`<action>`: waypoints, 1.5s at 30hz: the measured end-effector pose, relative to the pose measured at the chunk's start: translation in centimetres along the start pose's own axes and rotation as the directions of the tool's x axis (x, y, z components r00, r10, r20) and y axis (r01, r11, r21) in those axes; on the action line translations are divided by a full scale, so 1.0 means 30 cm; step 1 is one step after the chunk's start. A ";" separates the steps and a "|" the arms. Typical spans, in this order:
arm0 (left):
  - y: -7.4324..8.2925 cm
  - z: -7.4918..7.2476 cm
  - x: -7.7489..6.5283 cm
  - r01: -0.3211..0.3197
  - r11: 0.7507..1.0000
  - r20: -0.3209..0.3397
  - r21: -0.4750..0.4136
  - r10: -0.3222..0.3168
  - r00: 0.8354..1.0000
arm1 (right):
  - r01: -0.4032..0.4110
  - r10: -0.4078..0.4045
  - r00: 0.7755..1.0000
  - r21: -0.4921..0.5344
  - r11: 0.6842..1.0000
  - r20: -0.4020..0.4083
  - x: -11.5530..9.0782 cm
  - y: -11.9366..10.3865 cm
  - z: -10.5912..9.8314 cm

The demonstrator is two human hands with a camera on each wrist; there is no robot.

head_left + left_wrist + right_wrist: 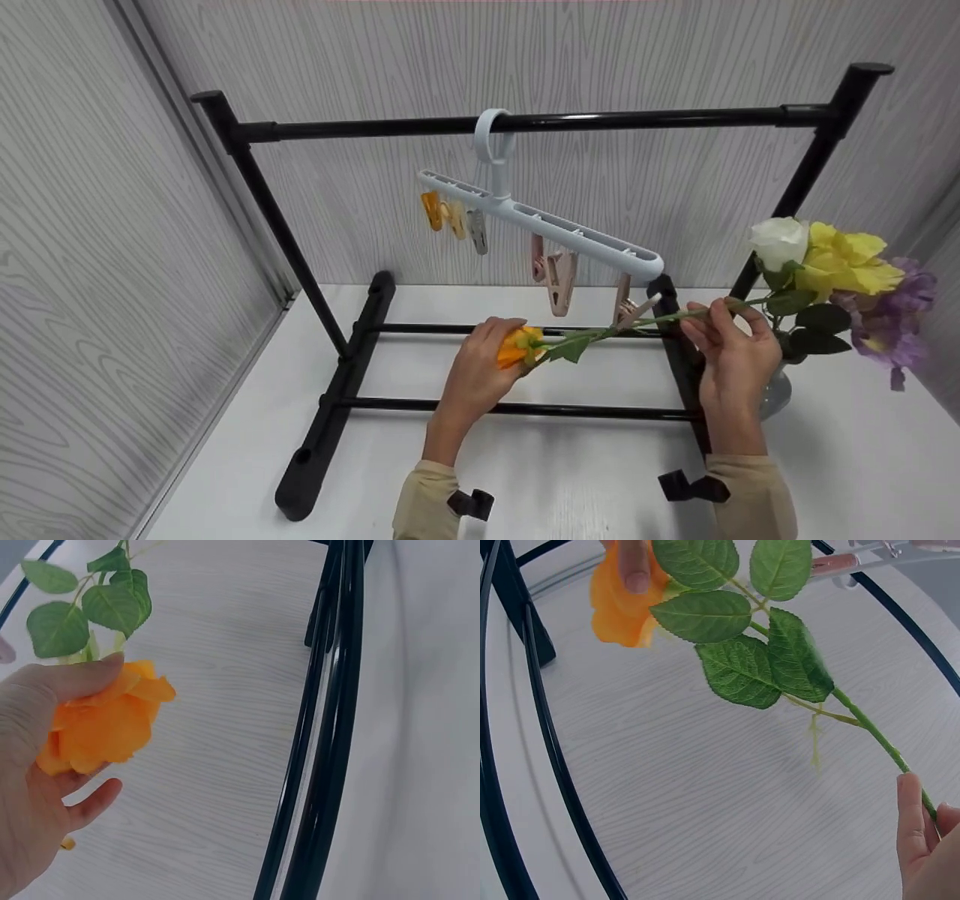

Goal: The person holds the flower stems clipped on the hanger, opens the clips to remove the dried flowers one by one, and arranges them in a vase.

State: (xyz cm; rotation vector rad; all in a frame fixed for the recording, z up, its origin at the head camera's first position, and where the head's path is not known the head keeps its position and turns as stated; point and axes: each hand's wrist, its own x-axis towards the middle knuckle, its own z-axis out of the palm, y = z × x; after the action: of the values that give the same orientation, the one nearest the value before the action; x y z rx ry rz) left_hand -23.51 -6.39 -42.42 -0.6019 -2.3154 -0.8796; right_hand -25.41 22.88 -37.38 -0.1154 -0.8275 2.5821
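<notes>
An orange rose (112, 724) with a long green leafy stem (870, 724) is held between both hands. My left hand (480, 364) grips its bloom, thumb on one side and fingers beneath, as the left wrist view shows. Toward the far end of the stem, my right hand (739, 360) pinches it between thumb and fingertips. In the head view the stem slants up to the right and crosses the lower part of a pink clothespin (623, 296). That clothespin hangs at the near right end of a pale blue clip hanger (517, 216).
The hanger hooks over a black rack's top bar (645, 120). Orange, yellow, grey and pink clothespins hang along it. A glass vase (778, 394) stands at right with a white rose (780, 241), a yellow flower (847, 262) and purple flowers (892, 315). Rack rails (585, 409) cross the white table.
</notes>
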 end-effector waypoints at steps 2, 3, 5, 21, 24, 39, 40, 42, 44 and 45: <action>0.000 -0.005 -0.001 0.007 1.000 -0.009 -0.030 -0.007 1.000 | 0.013 -0.013 1.000 0.012 1.000 -0.014 0.002 0.000 -0.001; 0.002 -0.008 -0.001 0.006 0.999 -0.015 -0.043 -0.007 1.000 | 0.018 -0.018 1.000 0.017 1.000 -0.019 0.002 0.000 -0.001; 0.006 -0.011 -0.001 -0.003 0.998 -0.029 -0.065 0.001 1.000 | 0.022 -0.021 0.999 0.034 0.999 -0.025 0.004 0.001 -0.003; 0.013 -0.012 0.005 -0.013 0.994 -0.138 -0.105 -0.002 0.990 | -0.035 0.035 0.999 0.024 0.999 -0.012 -0.007 0.005 0.000; 0.006 -0.008 0.009 -0.052 0.993 -0.213 -0.111 0.027 0.977 | -0.057 0.056 0.998 0.037 0.998 0.021 -0.012 0.010 0.004; 0.002 0.009 0.025 -0.139 0.990 -0.524 -0.035 0.101 0.846 | -0.013 -0.023 0.973 0.156 0.988 0.229 -0.032 0.028 0.019; 0.002 0.009 0.026 -0.140 0.989 -0.534 -0.035 0.100 0.840 | -0.016 -0.021 0.972 0.154 0.988 0.234 -0.032 0.028 0.019; 0.001 0.009 0.026 -0.139 0.989 -0.543 -0.040 0.096 0.834 | -0.022 -0.017 0.970 0.157 0.987 0.242 -0.033 0.028 0.020; 0.001 0.008 0.025 -0.135 0.990 -0.543 -0.046 0.089 0.835 | -0.027 -0.014 0.969 0.159 0.987 0.247 -0.035 0.028 0.020; 0.001 0.007 0.025 -0.134 0.990 -0.542 -0.049 0.086 0.836 | -0.031 -0.010 0.967 0.158 0.987 0.253 -0.036 0.028 0.019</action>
State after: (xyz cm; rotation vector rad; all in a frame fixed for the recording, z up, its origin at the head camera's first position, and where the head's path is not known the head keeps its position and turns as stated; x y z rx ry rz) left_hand -24.10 -6.06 -42.06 -0.4430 -1.7233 -0.9528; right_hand -24.85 21.52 -37.44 0.2640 -0.7006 2.6971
